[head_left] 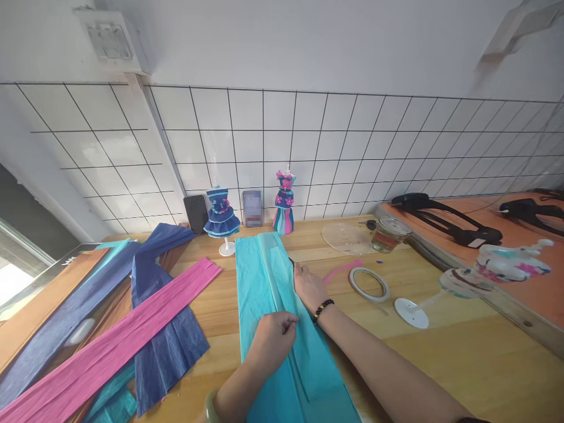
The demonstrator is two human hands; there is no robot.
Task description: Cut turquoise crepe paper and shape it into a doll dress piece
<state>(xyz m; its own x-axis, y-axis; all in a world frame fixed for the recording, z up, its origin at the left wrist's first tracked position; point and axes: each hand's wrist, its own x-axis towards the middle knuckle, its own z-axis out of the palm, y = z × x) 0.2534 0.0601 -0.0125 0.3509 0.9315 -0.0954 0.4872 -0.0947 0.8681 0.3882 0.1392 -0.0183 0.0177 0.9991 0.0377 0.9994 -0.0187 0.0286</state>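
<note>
Nearest, the left hand (275,338) rests on the light-blue paper (261,288), fingers half curled, and from here I cannot tell whether they pinch a layer; the paper lies lengthwise across the middle of the table (458,352), its far end near the back edge. Just beyond, the right hand (311,288) sits at the paper's right side, fingers bent nearly closed beside a small dark object (291,264), any grip on it unclear. Toward the right edge lies a tape roll (353,281); along the back edge, a blue doll dress (219,214) stands upright.
</note>
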